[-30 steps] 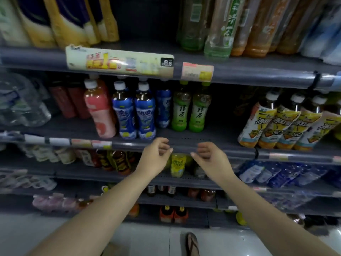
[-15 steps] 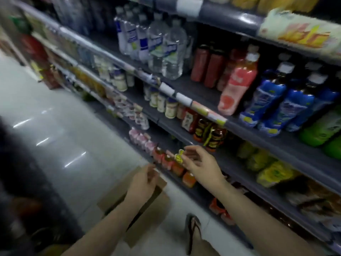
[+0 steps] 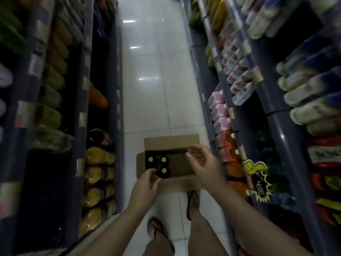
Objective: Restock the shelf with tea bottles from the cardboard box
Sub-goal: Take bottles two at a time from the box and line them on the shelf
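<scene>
2 bare forearms, no sleeves visible; left hand (image 3: pixel 145 185), right hand (image 3: pixel 204 163) ungloved; dark-strapped flip-flops (image 3: pixel 160 232) on both feet.

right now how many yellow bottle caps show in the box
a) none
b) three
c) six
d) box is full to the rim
b: three yellow caps show in the left end of the box; the rest of its inside looks dark and bare, with the left hand and right hand over it.
</scene>
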Demonstrator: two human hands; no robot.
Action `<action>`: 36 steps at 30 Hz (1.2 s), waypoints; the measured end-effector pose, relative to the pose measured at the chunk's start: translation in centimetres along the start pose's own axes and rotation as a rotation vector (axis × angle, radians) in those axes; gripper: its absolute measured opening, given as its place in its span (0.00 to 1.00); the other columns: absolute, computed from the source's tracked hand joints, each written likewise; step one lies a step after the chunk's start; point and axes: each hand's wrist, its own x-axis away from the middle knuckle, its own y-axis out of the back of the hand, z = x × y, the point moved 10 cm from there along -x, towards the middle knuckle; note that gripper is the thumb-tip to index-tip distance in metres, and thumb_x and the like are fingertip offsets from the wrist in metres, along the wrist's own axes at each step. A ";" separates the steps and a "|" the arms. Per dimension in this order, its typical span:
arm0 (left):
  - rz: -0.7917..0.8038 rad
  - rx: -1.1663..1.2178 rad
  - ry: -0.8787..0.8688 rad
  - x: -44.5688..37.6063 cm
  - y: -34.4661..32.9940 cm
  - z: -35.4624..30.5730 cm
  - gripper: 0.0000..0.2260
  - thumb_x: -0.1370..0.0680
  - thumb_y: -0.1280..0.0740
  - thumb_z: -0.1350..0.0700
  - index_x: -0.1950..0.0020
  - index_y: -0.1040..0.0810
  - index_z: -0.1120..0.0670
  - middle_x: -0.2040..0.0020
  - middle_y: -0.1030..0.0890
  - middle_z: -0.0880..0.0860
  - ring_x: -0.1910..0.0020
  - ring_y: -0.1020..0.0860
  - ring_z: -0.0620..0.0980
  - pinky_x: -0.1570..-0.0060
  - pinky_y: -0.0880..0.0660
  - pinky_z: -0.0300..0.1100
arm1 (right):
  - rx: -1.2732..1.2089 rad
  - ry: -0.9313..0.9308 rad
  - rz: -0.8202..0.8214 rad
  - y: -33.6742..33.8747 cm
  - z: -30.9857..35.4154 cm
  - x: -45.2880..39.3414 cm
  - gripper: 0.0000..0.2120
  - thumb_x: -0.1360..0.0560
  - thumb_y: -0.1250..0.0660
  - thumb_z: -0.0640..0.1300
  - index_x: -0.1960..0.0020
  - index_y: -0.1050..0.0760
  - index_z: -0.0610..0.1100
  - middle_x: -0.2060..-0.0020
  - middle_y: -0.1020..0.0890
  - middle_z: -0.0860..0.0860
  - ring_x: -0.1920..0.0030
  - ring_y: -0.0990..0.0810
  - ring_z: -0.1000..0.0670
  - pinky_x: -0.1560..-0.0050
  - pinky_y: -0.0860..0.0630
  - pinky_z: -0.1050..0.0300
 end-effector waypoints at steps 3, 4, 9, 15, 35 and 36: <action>-0.017 0.047 0.081 -3.0 -3.9 4.7 0.13 0.22 0.36 0.53 0.38 0.27 0.52 0.48 0.21 0.48 0.49 0.23 0.46 0.50 0.24 0.40 | 0.055 -0.001 0.117 -4.3 -4.6 -4.3 0.11 0.26 0.32 0.47 0.44 0.26 0.51 0.50 0.19 0.55 0.50 0.21 0.61 0.50 0.24 0.65; -0.021 0.061 0.115 -4.1 -5.3 6.3 0.13 0.21 0.36 0.52 0.37 0.28 0.51 0.46 0.21 0.49 0.48 0.23 0.46 0.49 0.25 0.39 | 0.067 -0.005 0.154 -5.8 -6.2 -5.7 0.11 0.26 0.32 0.48 0.44 0.26 0.51 0.50 0.20 0.55 0.49 0.21 0.61 0.49 0.24 0.64; -0.027 0.175 0.255 -9.7 -13.4 14.1 0.15 0.21 0.38 0.51 0.34 0.30 0.50 0.42 0.23 0.48 0.44 0.25 0.43 0.49 0.29 0.36 | 0.155 0.016 0.278 -12.0 -14.8 -11.8 0.12 0.25 0.33 0.47 0.41 0.26 0.49 0.47 0.21 0.55 0.47 0.23 0.63 0.49 0.25 0.69; -0.087 0.289 0.341 -16.6 -21.1 21.7 0.16 0.21 0.37 0.53 0.34 0.31 0.52 0.42 0.23 0.49 0.44 0.25 0.44 0.47 0.27 0.39 | 0.261 0.032 0.330 -17.0 -26.2 -17.4 0.16 0.25 0.33 0.50 0.39 0.27 0.48 0.44 0.22 0.53 0.44 0.23 0.58 0.43 0.25 0.61; -0.128 0.092 0.423 -26.0 -29.8 30.8 0.35 0.27 0.30 0.59 0.25 0.43 0.48 0.24 0.40 0.47 0.25 0.40 0.48 0.29 0.36 0.46 | 0.504 0.103 0.410 -25.7 -42.3 -25.0 0.28 0.32 0.26 0.51 0.33 0.28 0.50 0.37 0.25 0.51 0.35 0.29 0.52 0.36 0.33 0.60; -0.118 0.089 0.417 -26.3 -30.0 30.8 0.34 0.27 0.30 0.58 0.25 0.43 0.47 0.24 0.40 0.47 0.26 0.40 0.47 0.30 0.36 0.44 | 0.464 0.074 0.384 -25.6 -42.8 -25.4 0.27 0.32 0.25 0.48 0.34 0.27 0.50 0.38 0.23 0.50 0.36 0.27 0.51 0.37 0.32 0.61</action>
